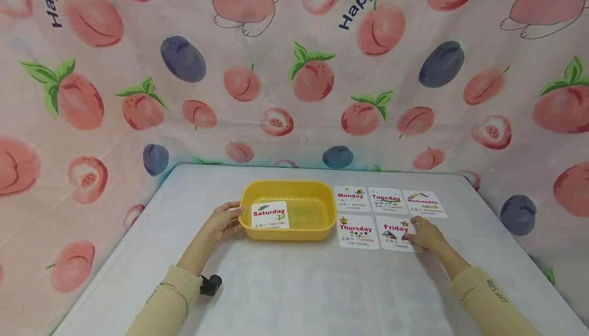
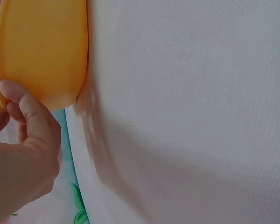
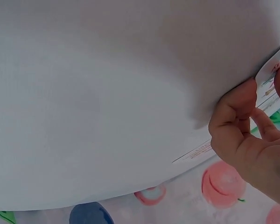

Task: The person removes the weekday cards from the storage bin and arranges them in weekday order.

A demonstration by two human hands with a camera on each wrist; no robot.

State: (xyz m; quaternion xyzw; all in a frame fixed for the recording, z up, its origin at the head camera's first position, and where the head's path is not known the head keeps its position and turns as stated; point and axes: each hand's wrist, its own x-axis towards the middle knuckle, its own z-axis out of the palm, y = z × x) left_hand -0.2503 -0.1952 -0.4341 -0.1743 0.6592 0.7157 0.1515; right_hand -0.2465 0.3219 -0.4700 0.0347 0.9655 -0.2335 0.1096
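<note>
At the left end of a yellow plastic basin (image 1: 287,234), my left hand (image 1: 225,221) pinches the rim between thumb and fingers, as the left wrist view shows closely. Inside the basin a Saturday card (image 1: 269,212) leans toward the front left. My right hand (image 1: 427,234) holds the right edge of the Friday card (image 1: 394,229), thumb over its printed face and fingers curled at its edge. That card lies beside the Thursday card (image 1: 358,231). Above them run the Monday card (image 1: 352,200), the Tuesday card (image 1: 387,202) and the Wednesday card (image 1: 423,204).
Everything stands on a white-covered table (image 1: 294,290). A fruit-patterned curtain (image 1: 285,70) hangs behind the table's far edge and shows past both sides. A black device (image 1: 211,285) sits at the left cuff.
</note>
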